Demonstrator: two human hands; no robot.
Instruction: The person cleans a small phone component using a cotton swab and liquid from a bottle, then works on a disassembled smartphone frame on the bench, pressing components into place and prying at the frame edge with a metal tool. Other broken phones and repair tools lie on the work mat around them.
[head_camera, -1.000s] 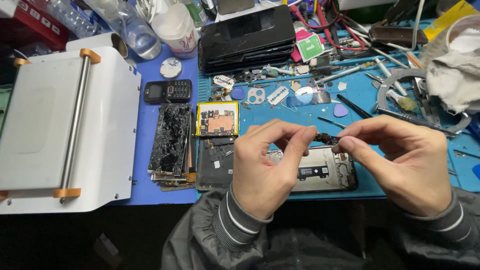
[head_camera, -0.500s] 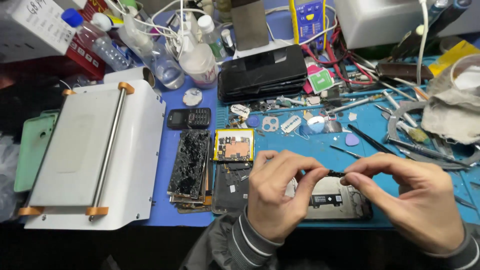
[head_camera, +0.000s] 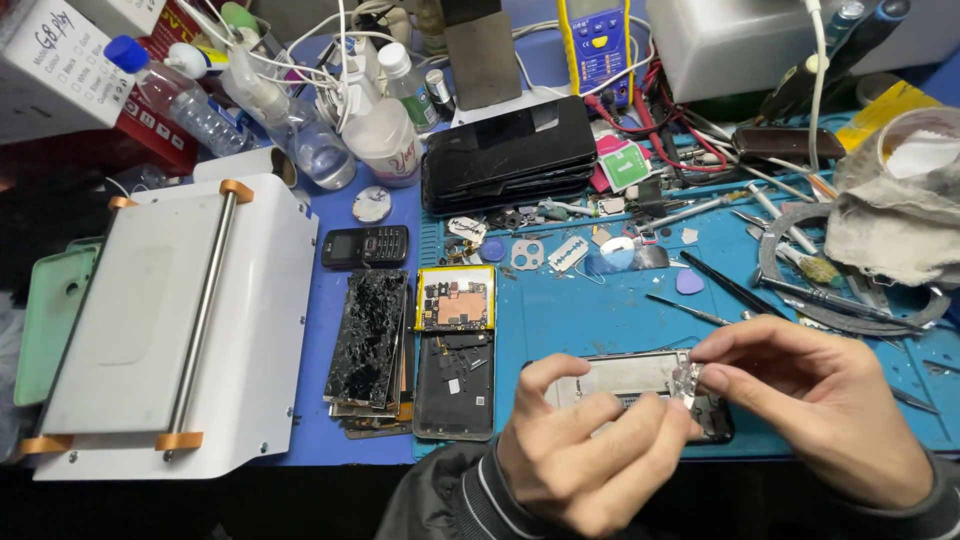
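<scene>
My left hand (head_camera: 590, 450) and my right hand (head_camera: 815, 395) meet over an opened phone body (head_camera: 630, 378) that lies on the blue work mat (head_camera: 600, 310). Between the fingertips of both hands is a small shiny metal part (head_camera: 687, 381), pinched just above the phone's right end. Left of the phone lie a dark disassembled phone frame (head_camera: 455, 385), a circuit board in a yellow frame (head_camera: 455, 298) and a stack of cracked screens (head_camera: 368, 345).
A white machine with a steel roller (head_camera: 170, 320) fills the left side. A small black keypad phone (head_camera: 365, 245), plastic bottles (head_camera: 290, 120), a stack of black phones (head_camera: 510, 155), a yellow multimeter (head_camera: 595, 40), tweezers and picks (head_camera: 720, 285) and a grey rag (head_camera: 895, 220) crowd the back and right.
The view has tilted up, so my hands sit lower in the frame. My fingers have drawn closer together on the small metal part over the phone.
</scene>
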